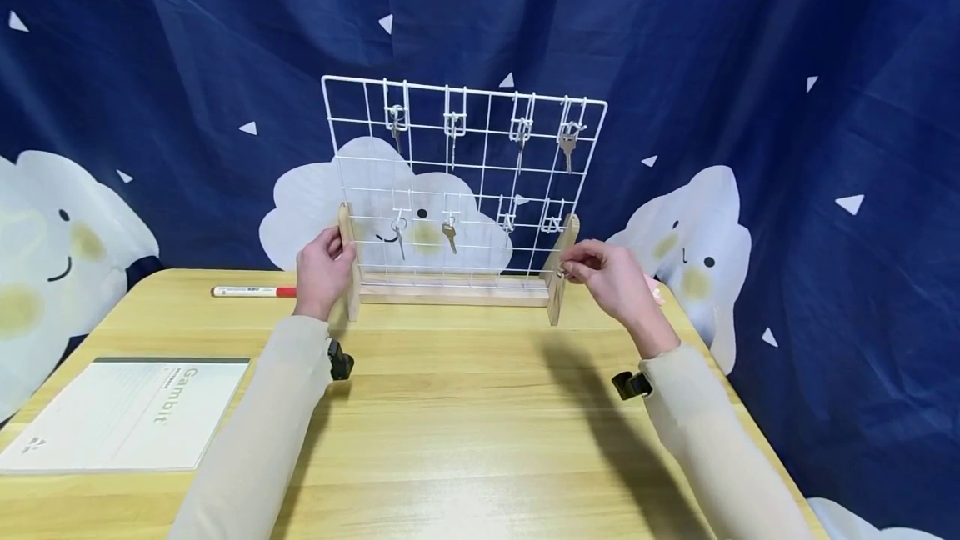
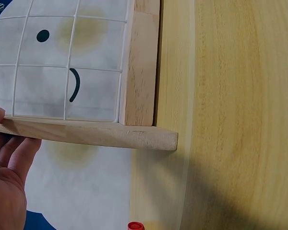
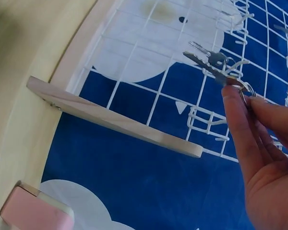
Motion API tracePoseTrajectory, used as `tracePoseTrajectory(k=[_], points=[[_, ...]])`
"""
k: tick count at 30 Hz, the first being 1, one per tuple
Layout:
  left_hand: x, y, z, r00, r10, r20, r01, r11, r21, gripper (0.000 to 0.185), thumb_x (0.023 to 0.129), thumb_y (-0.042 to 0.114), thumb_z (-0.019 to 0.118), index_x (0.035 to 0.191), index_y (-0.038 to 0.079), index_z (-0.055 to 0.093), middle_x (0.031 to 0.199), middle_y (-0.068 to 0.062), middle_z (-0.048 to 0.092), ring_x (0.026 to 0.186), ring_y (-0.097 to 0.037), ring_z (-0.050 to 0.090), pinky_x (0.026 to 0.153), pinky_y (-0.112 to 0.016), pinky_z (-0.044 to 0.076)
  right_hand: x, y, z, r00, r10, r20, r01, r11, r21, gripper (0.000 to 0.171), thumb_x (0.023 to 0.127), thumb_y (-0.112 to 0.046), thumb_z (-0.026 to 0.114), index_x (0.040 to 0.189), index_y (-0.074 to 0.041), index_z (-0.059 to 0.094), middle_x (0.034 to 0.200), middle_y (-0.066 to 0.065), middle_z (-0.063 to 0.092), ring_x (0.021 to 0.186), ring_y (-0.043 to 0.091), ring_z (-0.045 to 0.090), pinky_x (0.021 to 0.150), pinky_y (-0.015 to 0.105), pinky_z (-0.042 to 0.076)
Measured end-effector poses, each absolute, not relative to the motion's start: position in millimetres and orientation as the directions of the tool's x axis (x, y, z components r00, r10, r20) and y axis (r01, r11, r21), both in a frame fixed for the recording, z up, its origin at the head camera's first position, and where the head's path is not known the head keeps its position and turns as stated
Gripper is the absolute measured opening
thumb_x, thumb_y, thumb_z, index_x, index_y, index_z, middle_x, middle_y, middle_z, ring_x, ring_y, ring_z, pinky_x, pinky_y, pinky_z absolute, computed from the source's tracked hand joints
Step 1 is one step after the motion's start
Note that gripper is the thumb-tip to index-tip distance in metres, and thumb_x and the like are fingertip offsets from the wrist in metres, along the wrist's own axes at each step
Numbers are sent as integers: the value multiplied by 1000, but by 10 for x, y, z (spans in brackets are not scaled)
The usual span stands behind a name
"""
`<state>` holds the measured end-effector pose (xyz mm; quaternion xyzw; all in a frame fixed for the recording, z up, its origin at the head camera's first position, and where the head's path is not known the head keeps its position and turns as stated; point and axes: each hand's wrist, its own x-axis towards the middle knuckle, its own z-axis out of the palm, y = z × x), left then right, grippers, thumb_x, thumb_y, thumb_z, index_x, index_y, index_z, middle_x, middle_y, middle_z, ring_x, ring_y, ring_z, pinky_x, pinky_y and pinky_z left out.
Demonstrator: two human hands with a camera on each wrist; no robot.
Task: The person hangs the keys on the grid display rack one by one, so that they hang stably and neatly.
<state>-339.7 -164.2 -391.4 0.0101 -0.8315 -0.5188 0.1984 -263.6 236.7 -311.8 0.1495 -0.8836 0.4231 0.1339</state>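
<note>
Head view: left hand [image 1: 324, 267] grips rack [image 1: 465, 182] left post, steadying it upright on table [image 1: 465, 407]. Right hand [image 1: 611, 277] pinches key [image 3: 209, 64] by ring beside right post, near empty lower hooks.

Desk clutter, cloud backdrop [image 1: 705, 223]
Notebook [image 1: 127, 415] front left; red-capped marker [image 1: 253, 292] behind; pink eraser [image 3: 36, 211] far right.

- The red-capped marker [image 2: 135, 225] is getting cut off at 6 o'clock in the left wrist view, only its tip showing.
- The pink eraser [image 1: 654, 288] is hiding behind the right hand [image 1: 611, 276].
- The notebook [image 1: 127, 413] print is staying too small to read.
</note>
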Motion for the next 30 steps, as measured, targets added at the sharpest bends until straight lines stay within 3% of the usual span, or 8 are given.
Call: tracePoseTrajectory(k=[5, 15, 23, 30], points=[[-3391, -1632, -3919, -918, -222, 329, 192, 476, 858, 42, 99, 11, 54, 139, -2, 52, 132, -23, 56, 121, -32, 55, 101, -37, 46, -2738, 2377, -3035, -928, -129, 351, -353, 611, -709, 9, 93, 3, 64, 98, 5, 71, 92, 17, 70, 82, 30, 70, 73, 32, 60], [-3394, -1635, -3914, -913, -232, 336, 188, 492, 850, 41, 99, 11, 54, 139, 0, 53, 132, -22, 57, 121, -32, 56, 101, -37, 46, -2971, 2380, -2948, -926, -75, 371, -331, 636, -697, 13, 95, 2, 61, 103, 4, 71, 101, 16, 70, 84, 25, 69, 73, 28, 59], [-3385, -1622, -3927, -918, -225, 328, 193, 468, 862, 43, 99, 10, 54, 141, -2, 50, 135, -23, 53, 123, -33, 54, 101, -38, 46, -3038, 2383, -2945, -922, -70, 381, -324, 678, -659, 12, 95, -1, 63, 103, 0, 72, 95, 13, 71, 80, 24, 69, 74, 34, 59], [-3384, -1629, -3925, -918, -230, 323, 182, 480, 858, 44, 99, 10, 54, 141, -1, 50, 135, -23, 54, 123, -33, 54, 101, -39, 46, -3103, 2376, -2941, -944, -63, 324, -277, 688, -671, 15, 97, -2, 60, 107, 0, 71, 100, 13, 71, 85, 26, 69, 77, 37, 59]])
